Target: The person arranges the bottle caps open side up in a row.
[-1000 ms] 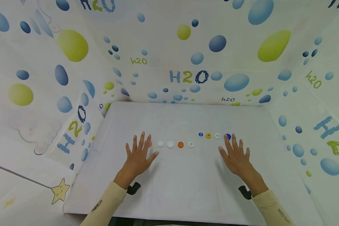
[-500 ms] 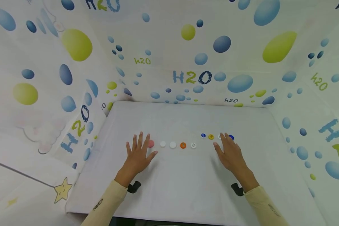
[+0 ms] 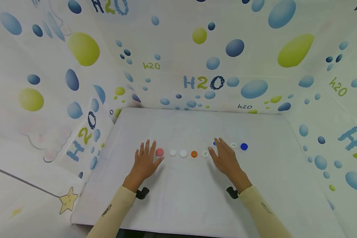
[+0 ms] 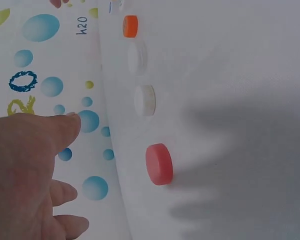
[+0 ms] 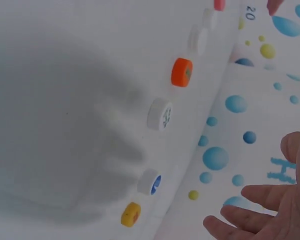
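Several bottle caps lie in two rows on a white table. My left hand, fingers spread, hovers beside the pink cap at the left end. To its right come a white cap, another white cap, an orange cap and a white cap with dark marks. Over the right row my right hand hovers with extended fingers, partly covering a blue-and-white cap. A yellow cap, hidden in the head view, shows in the right wrist view. Both hands hold nothing.
Right of my right hand lie a marked white cap and a blue cap. Patterned sheets with dots and lettering rise behind the table and at both sides. Black wrist mounts show beneath the sleeves.
My right hand has moved left, from the blue cap at the right end to above the blue-and-white and yellow caps. The left hand stays near the pink cap. The caps lie unmoved.
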